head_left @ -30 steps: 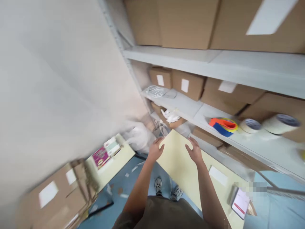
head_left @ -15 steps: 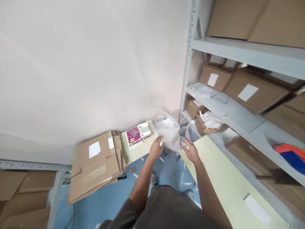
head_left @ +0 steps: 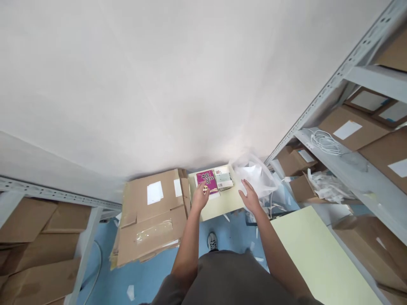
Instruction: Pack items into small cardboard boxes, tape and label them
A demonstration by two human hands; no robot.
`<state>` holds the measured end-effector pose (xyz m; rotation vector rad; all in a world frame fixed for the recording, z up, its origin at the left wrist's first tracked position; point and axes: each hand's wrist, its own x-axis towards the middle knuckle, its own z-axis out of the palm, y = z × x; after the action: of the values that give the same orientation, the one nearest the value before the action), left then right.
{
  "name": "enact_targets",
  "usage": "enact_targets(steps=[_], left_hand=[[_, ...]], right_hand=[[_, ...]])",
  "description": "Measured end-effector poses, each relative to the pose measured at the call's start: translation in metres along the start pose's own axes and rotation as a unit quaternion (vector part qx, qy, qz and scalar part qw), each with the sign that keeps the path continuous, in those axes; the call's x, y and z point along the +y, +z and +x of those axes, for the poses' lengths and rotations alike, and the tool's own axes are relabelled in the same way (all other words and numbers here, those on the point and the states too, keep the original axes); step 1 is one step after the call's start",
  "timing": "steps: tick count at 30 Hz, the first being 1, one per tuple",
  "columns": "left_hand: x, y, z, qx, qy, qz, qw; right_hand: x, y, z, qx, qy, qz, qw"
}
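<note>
My left hand (head_left: 201, 197) is over the lower edge of a purple book (head_left: 208, 178) with dark lettering; it looks empty, its fingers loosely bent, and I cannot tell whether they touch the cover. Right of that book lie small pale boxes or booklets (head_left: 224, 178), on the same pale yellow board (head_left: 219, 206) by the wall. Fingers stretched and thumb apart, my right hand (head_left: 249, 198) holds nothing. It is at the board's right end, beside a translucent white plastic bag (head_left: 257, 174) with white material inside.
Flattened cardboard boxes (head_left: 152, 212) are stacked to the left. Metal shelving (head_left: 337, 156) with boxes, a white cable coil (head_left: 326, 142) and crumpled plastic (head_left: 330, 186) rises on the right. A second yellow board (head_left: 321, 254) lies at lower right. Scraps dot the blue floor (head_left: 117, 271).
My view has swung right-to-left, toward the wall and boards. Both hands have moved from around the plastic bag to the board, the left one now over the purple book.
</note>
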<state>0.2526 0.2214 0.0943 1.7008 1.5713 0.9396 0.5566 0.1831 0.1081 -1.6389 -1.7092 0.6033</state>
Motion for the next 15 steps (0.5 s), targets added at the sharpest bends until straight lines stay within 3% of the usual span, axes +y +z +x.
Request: enact_targets(steps=[2,5,9,15], left_hand=[[-0.025,-0.011,-0.001,0.022,-0.038,-0.011,0.999],[-0.055,-0.011,-0.004,0.039,-0.105,-0.023,0.993],[-0.08,0.006,-0.006,0.016,-0.204,-0.043,0.978],[-0.102,0.041,0.005,-0.033,-0.275,-0.057,0.959]], right_hand=[[-0.005,0.019,0.013,-0.027,-0.003,0.0,1.0],[-0.005,0.046,0.028,-0.075,0.0,-0.002,0.997],[0.003,0.09,0.047,-0.154,0.016,-0.009,0.988],[0.017,0.174,0.072,-0.307,0.062,-0.041,0.949]])
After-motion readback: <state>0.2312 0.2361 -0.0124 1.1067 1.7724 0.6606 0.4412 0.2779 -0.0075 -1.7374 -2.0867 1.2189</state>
